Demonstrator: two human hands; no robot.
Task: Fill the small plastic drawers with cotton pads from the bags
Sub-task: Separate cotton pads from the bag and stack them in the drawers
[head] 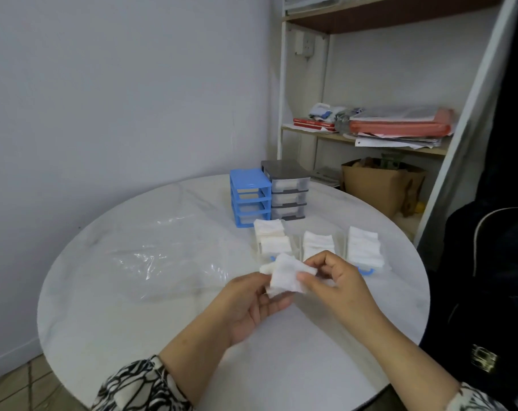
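Both hands hold a small stack of white cotton pads (286,275) above the round white table (133,321). My left hand (252,304) cups the pads from below. My right hand (335,280) pinches their right edge. Just beyond the hands, three clear pulled-out drawers with blue handles lie on the table, each filled with white pads: the left drawer (272,240), the middle drawer (318,244), the right drawer (364,247). Farther back stand a blue drawer frame (249,197) with open slots and a grey drawer unit (287,188) with its drawers in.
A crumpled clear plastic bag (168,253) lies on the table's left half. A shelf unit (370,134) with papers and a cardboard box (382,185) stands behind the table on the right. A dark bag (489,262) sits close by the table's right edge.
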